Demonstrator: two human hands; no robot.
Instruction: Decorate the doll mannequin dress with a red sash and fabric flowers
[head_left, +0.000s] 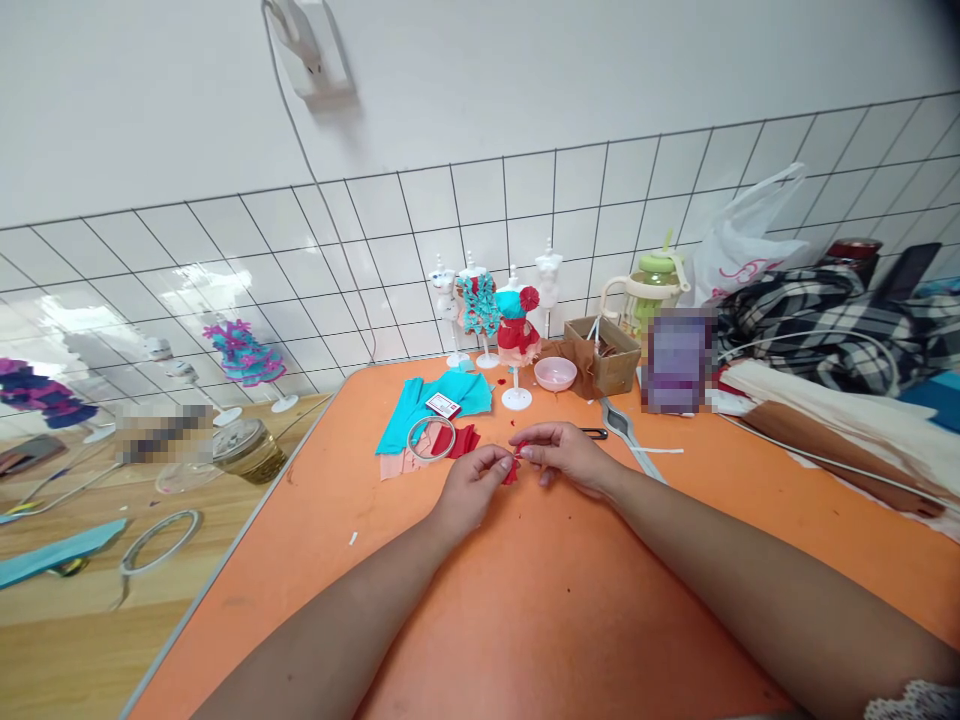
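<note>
Both hands meet above the orange table (480, 590), pinching a small piece of red fabric (511, 473) between them. My left hand (474, 485) grips it from the left with thumb and forefinger. From the right, my right hand (562, 458) pinches its upper edge. Just beyond the left hand lie red fabric scraps (465, 441), a tape roll (431, 457) and turquoise cloth (401, 420) with a white label card (442, 404) on it. Behind the hands stands a mini dress form (517, 330) dressed in red and turquoise with a red flower.
A pink bowl (555, 374), a cardboard box (621, 368) and a green-lidded bottle (656, 285) stand at the back. Grey-handled scissors (619, 424) lie right of the hands. On the wooden table (217, 560) at left are a drink cup (251, 450) and another tape roll (160, 541).
</note>
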